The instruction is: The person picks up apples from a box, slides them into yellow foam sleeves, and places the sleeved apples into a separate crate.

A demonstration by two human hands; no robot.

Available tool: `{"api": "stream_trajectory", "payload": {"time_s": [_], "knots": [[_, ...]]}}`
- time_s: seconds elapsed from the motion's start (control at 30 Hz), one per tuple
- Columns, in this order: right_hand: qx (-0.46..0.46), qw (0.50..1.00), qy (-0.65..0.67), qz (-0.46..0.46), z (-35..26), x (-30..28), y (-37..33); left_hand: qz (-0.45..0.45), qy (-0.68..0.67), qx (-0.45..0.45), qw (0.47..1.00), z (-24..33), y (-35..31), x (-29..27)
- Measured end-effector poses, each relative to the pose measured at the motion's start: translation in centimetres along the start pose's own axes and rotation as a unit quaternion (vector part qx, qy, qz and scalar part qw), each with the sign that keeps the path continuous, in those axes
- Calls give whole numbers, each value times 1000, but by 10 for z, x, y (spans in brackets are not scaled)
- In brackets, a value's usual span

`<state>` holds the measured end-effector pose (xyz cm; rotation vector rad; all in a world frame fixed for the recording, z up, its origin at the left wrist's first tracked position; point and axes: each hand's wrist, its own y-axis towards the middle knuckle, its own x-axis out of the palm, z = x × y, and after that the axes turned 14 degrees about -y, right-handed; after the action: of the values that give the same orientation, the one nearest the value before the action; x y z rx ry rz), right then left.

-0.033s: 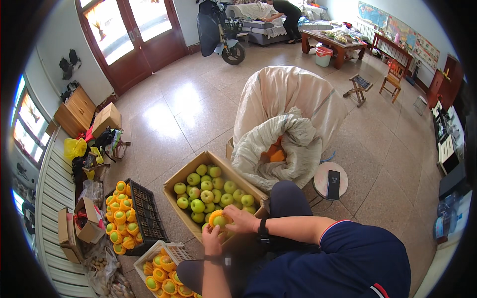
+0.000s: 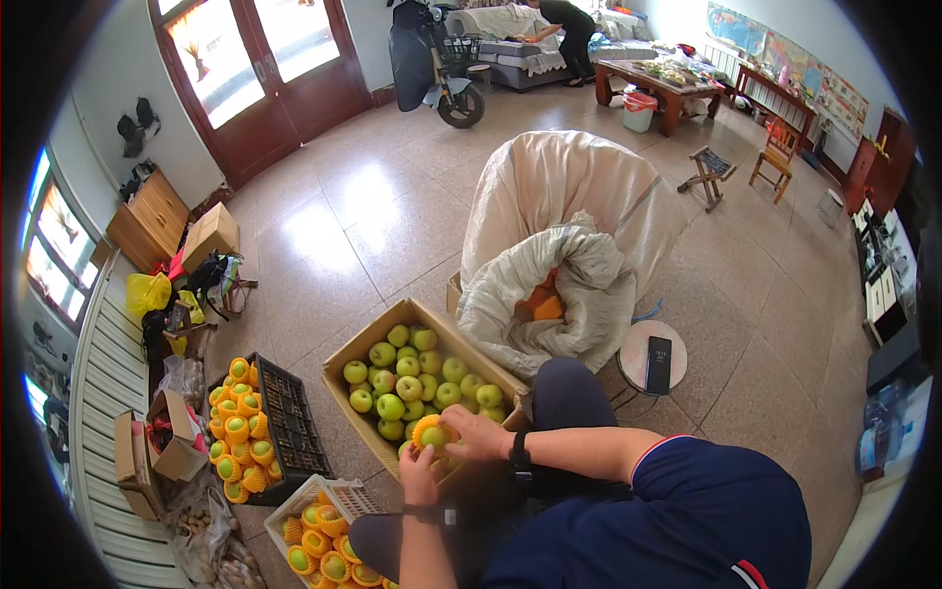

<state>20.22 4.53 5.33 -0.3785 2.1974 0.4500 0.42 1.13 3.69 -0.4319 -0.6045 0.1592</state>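
Over the near edge of a cardboard box [image 2: 345,417] I hold a green apple in a yellow foam net [image 2: 429,429] between both hands. My right hand [image 2: 478,438] grips the net from the right, its fingers curled. My left hand [image 2: 422,477] pinches the apple from below on the left. Several bare green apples [image 2: 391,405] lie loose in the box under my hands. Left of my knee, a white plastic crate [image 2: 350,499] holds netted apples. Beyond it, more netted apples [image 2: 236,428] are piled in a black crate [image 2: 297,432].
Past my knees stands a large white woven sack [image 2: 564,187], its rolled mouth showing orange material. A phone [image 2: 658,365] lies on a round stool [image 2: 638,351] at my right. Small open cartons [image 2: 177,432] stand far left. Another person [image 2: 569,34] bends by the sofa.
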Motion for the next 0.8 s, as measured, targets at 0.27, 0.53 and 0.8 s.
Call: {"api": "stream_trajectory", "payload": {"time_s": [0.27,0.53,0.8], "knots": [[2,1000,-1,-2,0,0,0,5,-2,1,1000,-1,1,0],[4,1000,1,-9,-1,-1,1,2,-5,6,1000,-1,1,-2],[2,1000,-1,-4,-1,-2,1,-2,-5,2,1000,-2,2,-4]]}}
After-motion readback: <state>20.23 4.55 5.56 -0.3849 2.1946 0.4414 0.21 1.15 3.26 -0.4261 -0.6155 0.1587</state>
